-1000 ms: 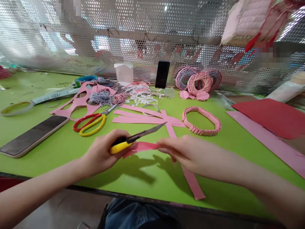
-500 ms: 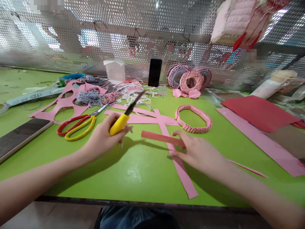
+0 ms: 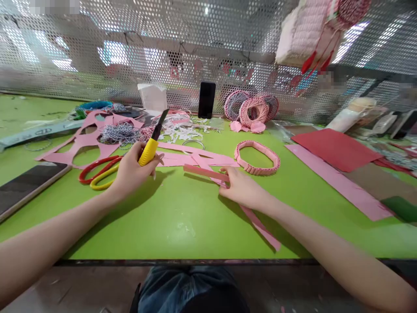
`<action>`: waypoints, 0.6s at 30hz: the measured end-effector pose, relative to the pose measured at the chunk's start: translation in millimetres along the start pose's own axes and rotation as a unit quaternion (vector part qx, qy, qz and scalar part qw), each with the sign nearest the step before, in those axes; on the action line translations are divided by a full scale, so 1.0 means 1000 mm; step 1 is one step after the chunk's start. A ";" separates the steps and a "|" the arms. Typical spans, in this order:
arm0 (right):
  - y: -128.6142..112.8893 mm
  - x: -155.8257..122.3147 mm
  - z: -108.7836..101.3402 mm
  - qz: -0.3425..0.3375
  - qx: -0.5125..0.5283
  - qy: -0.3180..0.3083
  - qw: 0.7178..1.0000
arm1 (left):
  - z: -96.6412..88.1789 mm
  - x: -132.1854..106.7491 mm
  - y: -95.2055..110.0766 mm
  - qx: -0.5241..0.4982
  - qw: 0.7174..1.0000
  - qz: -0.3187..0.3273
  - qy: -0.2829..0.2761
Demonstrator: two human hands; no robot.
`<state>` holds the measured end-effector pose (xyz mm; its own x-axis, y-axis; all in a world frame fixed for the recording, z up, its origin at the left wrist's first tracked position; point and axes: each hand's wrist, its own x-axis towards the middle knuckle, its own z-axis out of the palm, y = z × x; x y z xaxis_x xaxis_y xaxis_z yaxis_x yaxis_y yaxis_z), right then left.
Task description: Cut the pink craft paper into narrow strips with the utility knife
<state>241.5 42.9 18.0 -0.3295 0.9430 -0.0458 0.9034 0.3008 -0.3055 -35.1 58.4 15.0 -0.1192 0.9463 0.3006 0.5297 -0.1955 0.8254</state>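
Note:
My left hand (image 3: 128, 171) is closed around the yellow handle of a utility knife (image 3: 149, 152), whose dark blade points up and away. Between the thumb and fingers of my right hand (image 3: 246, 187) is a short, stiff pink strip (image 3: 203, 172), pointing left. A long pink paper strip (image 3: 262, 230) passes beneath that hand; whether the fingers grip it too I cannot tell. Beyond the right hand lies a pleated pink ring (image 3: 257, 157). Red-and-yellow scissors (image 3: 100, 174) rest beside my left wrist, partly covered by it. More pink paper strips (image 3: 172, 160) lie between the hands, farther back.
A phone (image 3: 31, 182) lies at left, near cut pink paper (image 3: 81, 141) and patterned cord (image 3: 119, 132). Another phone (image 3: 206, 100) stands against the perforated metal screen (image 3: 156, 48), left of woven rings (image 3: 252, 111). Red card (image 3: 337, 148) lies at right.
My right hand has moved away from me and slightly left with the short strip. The long strip beneath it has shifted. My left hand has gone slightly left, its knife now more upright.

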 end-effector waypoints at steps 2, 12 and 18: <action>0.000 0.003 0.001 -0.007 0.001 0.008 1.000 | 0.000 0.004 -0.003 -0.006 1.000 -0.001 0.009; -0.027 0.049 -0.037 -0.191 -0.053 0.155 0.968 | -0.012 0.019 -0.009 -0.062 0.995 0.016 0.074; -0.046 0.095 -0.025 -0.356 -0.132 0.146 0.914 | -0.014 0.027 -0.018 -0.088 0.991 0.001 0.106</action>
<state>175.5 122.5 51.1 -0.8066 0.4813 0.3432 0.5362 0.8401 0.0821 -59.8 84.0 15.0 -0.3013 0.8746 0.3799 0.3781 -0.2561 0.8896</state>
